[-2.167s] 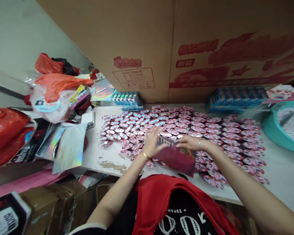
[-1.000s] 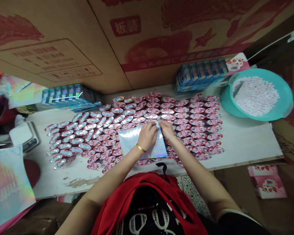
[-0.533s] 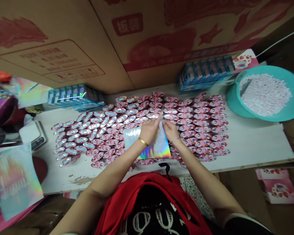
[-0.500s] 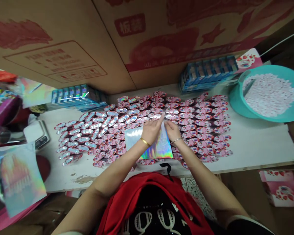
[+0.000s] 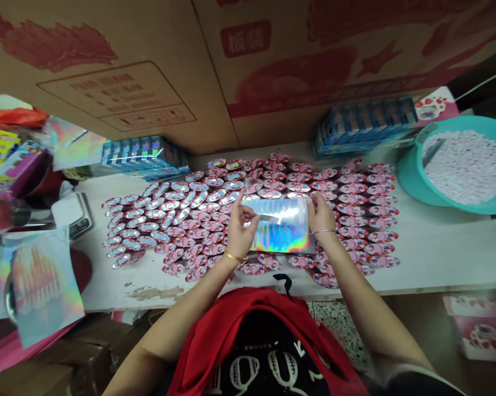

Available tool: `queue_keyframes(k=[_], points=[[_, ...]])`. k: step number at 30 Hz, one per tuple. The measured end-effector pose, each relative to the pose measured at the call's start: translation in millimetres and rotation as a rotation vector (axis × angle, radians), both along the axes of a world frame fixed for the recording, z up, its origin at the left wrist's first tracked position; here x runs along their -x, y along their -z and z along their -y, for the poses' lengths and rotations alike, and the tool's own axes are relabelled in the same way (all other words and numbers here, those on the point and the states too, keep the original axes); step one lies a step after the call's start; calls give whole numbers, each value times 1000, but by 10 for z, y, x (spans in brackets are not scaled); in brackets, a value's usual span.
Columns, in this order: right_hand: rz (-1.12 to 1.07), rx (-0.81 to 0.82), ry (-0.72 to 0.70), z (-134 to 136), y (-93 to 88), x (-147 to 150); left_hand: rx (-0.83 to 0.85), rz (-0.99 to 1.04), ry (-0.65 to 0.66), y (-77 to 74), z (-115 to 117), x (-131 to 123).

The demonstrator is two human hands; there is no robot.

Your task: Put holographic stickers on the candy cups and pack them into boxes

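Silver film with rainbow bands: one rectangular iridescent sheet (image 5: 283,237), smooth and glossy, held between the two hands just above rows of upright packs (image 5: 383,209) on the desk (image 5: 446,256). Whether it is one layer or a bag, I cannot tell from where I stand.

Right hand (image 5: 322,215): fingers and thumb closed on the sheet's right edge near the far corner. Left hand (image 5: 240,228): at the sheet's left edge, fingers loosely curled, thumb near them; a thin pale sliver runs from it across the film. Whether it is pinched, cannot tell.

Packs around the sheet: narrow oval tops; pink mostly to its right, shinier silver-blue to its left. Well right of the sheet, a teal plastic tub (image 5: 410,179) of small white pieces (image 5: 470,165). Behind the sheet, brown cardboard (image 5: 148,49) with red print.

Change: half a second ago the hands met at the sheet's far edge; now they are parted to its two sides.

Count: sheet, 1; tub, 1; clusters of blue boxes, 2, behind-left (image 5: 134,154) and behind-right (image 5: 367,126) of the sheet; bracelets, 2, gold (image 5: 234,257) and silver (image 5: 323,231); packs, dozens, too crowded to number.
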State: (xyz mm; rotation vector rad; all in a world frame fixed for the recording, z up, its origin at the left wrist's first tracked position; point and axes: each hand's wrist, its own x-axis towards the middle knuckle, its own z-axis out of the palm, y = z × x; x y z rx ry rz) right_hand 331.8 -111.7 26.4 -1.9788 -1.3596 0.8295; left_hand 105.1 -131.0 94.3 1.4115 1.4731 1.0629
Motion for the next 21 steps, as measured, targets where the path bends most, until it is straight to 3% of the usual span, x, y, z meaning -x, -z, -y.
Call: queue_keyframes(k=[2, 6, 11, 15, 18, 21], points=[[22, -90, -1, 16, -141, 159, 71, 126, -135, -46, 14, 237], [-480, 40, -142, 85, -372, 933, 129, 221, -283, -82, 54, 692], [-722, 211, -220, 174, -351, 1883, 154, 166, -352, 18, 149, 1193], [-592, 95, -218, 115, -179, 2273, 183, 141, -361, 227, 124, 1574], [-312, -79, -262, 7, -44, 2460, 177, 34, -338, 422, -12, 1782], [-33, -148, -296, -86, 88, 2598, 164, -171, -291, 611, -189, 1899]])
